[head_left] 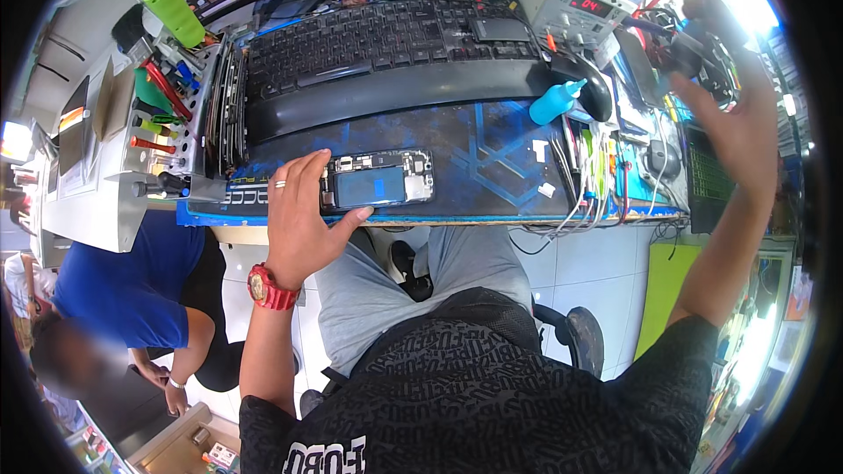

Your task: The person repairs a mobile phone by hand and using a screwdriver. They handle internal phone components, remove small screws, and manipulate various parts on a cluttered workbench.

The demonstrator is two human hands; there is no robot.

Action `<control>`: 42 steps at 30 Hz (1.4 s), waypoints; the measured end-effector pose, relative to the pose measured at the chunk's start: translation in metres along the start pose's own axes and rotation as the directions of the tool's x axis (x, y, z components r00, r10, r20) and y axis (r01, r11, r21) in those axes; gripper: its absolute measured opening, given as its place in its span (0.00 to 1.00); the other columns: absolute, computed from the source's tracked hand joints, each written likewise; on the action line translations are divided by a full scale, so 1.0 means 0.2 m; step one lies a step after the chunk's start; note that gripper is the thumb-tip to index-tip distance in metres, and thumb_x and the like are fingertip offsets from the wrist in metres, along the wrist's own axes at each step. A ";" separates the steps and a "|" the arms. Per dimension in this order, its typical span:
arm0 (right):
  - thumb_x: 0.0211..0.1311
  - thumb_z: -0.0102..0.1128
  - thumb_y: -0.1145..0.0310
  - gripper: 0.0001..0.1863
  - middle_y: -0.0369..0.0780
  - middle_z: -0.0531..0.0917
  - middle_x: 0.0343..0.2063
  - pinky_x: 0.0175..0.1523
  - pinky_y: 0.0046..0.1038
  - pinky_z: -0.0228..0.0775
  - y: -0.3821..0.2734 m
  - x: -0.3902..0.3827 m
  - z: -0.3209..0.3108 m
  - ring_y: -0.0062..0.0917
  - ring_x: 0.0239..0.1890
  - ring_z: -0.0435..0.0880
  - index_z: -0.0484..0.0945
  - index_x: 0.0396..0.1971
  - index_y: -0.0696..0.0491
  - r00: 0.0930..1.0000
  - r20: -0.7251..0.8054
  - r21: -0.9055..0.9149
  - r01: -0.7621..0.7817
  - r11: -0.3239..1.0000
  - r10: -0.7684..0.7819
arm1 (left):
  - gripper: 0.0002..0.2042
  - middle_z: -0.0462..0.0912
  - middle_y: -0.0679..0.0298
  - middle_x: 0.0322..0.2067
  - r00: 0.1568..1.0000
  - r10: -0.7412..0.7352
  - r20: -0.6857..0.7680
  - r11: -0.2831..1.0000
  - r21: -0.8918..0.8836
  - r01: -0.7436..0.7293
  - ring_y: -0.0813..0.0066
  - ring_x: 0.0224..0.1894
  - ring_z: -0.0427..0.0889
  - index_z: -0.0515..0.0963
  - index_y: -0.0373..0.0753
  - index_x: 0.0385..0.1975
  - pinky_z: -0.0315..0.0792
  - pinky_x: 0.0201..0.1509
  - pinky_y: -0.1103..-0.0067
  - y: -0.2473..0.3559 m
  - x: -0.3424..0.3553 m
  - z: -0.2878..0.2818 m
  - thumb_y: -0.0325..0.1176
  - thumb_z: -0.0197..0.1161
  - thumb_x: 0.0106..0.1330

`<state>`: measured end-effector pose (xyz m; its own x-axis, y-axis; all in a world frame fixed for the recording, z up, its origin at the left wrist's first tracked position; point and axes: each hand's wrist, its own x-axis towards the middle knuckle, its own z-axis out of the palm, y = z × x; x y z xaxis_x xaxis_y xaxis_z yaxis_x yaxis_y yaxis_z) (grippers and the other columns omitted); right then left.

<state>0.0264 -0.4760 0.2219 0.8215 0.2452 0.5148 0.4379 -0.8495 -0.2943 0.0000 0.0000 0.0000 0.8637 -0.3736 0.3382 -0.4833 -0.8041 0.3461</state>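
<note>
My left hand [303, 211], a ring on one finger and a red watch on the wrist, grips the left end of an opened smartphone [373, 181]. The phone lies on the blue-black work mat [492, 158] near the table's front edge. Its screen is off, so the blue-black battery and the boards around it show. Far to the right, my right hand [742, 114] is raised with thumb and fingers spread apart. Beside it are a dark tool-like object [680, 53] and black cables; whether the hand touches them I cannot tell.
Behind the phone stands a black keyboard [386, 44]. A light-blue dropper bottle [555, 104] and a black mouse [590, 83] are to its right, below a power supply [580, 0]. A tool rack [180, 136] is at left. A person in blue [132, 281] sits at lower left.
</note>
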 end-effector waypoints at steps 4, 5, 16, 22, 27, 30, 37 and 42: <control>0.51 0.79 0.69 0.44 0.47 0.85 0.59 0.69 0.42 0.73 -0.33 0.05 0.20 0.39 0.60 0.85 0.76 0.72 0.57 0.938 0.066 -0.160 0.348 0.924 -0.341 | 0.47 0.78 0.47 0.62 0.998 -0.024 -0.061 0.998 -0.061 0.020 0.45 0.65 0.75 0.70 0.31 0.70 0.65 0.73 0.55 0.12 0.01 0.10 0.47 0.86 0.51; 0.48 0.79 0.69 0.45 0.47 0.85 0.59 0.67 0.42 0.74 -0.40 0.06 0.35 0.41 0.59 0.85 0.76 0.71 0.57 0.925 0.031 -0.092 0.381 0.920 -0.380 | 0.48 0.78 0.47 0.62 0.996 -0.048 -0.070 0.998 -0.033 0.046 0.45 0.66 0.74 0.70 0.32 0.70 0.66 0.73 0.55 0.12 -0.01 0.08 0.46 0.87 0.50; 0.50 0.73 0.63 0.46 0.45 0.82 0.45 0.53 0.40 0.76 -0.81 0.04 1.18 0.39 0.46 0.83 0.72 0.71 0.63 0.838 0.134 0.023 0.531 0.847 -0.529 | 0.39 0.72 0.50 0.68 0.970 -0.231 0.072 0.300 -0.943 0.142 0.59 0.70 0.74 0.60 0.28 0.76 0.68 0.75 0.64 0.24 0.06 -0.08 0.29 0.73 0.67; 0.61 0.66 0.66 0.42 0.45 0.84 0.47 0.52 0.38 0.74 -0.84 0.03 1.18 0.38 0.45 0.84 0.65 0.77 0.61 0.820 0.144 0.014 0.559 0.829 -0.555 | 0.16 0.84 0.61 0.52 0.908 -0.335 0.252 0.074 -0.954 0.291 0.76 0.54 0.81 0.75 0.29 0.62 0.75 0.61 0.76 0.20 0.14 -0.09 0.26 0.60 0.78; 0.60 0.69 0.64 0.40 0.42 0.84 0.42 0.51 0.35 0.73 -0.83 0.01 1.20 0.34 0.46 0.84 0.70 0.74 0.59 0.801 0.106 -0.096 0.598 0.796 -0.589 | 0.08 0.88 0.67 0.39 0.927 -0.347 0.141 0.414 -0.864 0.286 0.85 0.41 0.80 0.83 0.32 0.50 0.75 0.46 0.80 0.18 0.20 -0.07 0.29 0.62 0.80; 0.61 0.69 0.65 0.38 0.44 0.85 0.47 0.55 0.39 0.73 -0.80 0.01 1.19 0.38 0.50 0.84 0.72 0.72 0.59 0.820 0.024 -0.063 0.573 0.817 -0.572 | 0.08 0.87 0.69 0.36 0.914 -0.383 0.133 0.516 -0.790 0.331 0.88 0.38 0.77 0.84 0.33 0.46 0.72 0.42 0.82 0.12 0.23 -0.05 0.31 0.64 0.80; 0.55 0.74 0.72 0.26 0.44 0.85 0.44 0.49 0.41 0.74 -0.63 -0.28 1.11 0.42 0.44 0.83 0.82 0.56 0.58 0.977 -0.096 0.132 0.202 0.971 -0.190 | 0.11 0.86 0.72 0.33 0.916 -0.400 0.023 0.548 -0.795 0.259 0.89 0.35 0.74 0.86 0.32 0.43 0.72 0.41 0.84 0.03 0.21 0.04 0.36 0.68 0.79; 0.61 0.71 0.78 0.10 0.40 0.84 0.34 0.41 0.38 0.72 -0.60 -0.44 1.24 0.36 0.35 0.80 0.89 0.43 0.57 0.990 -0.015 0.192 0.142 0.971 -0.141 | 0.12 0.89 0.69 0.33 0.910 -0.415 -0.018 0.611 -0.746 0.264 0.87 0.36 0.79 0.88 0.32 0.46 0.75 0.42 0.83 0.03 0.17 0.13 0.36 0.71 0.77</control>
<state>-0.0075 -0.2792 0.0126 0.7456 0.3556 0.5636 0.6119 -0.7002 -0.3677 0.0308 -0.0299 -0.0087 0.9838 0.0022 0.1795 -0.1735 -0.2454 0.9538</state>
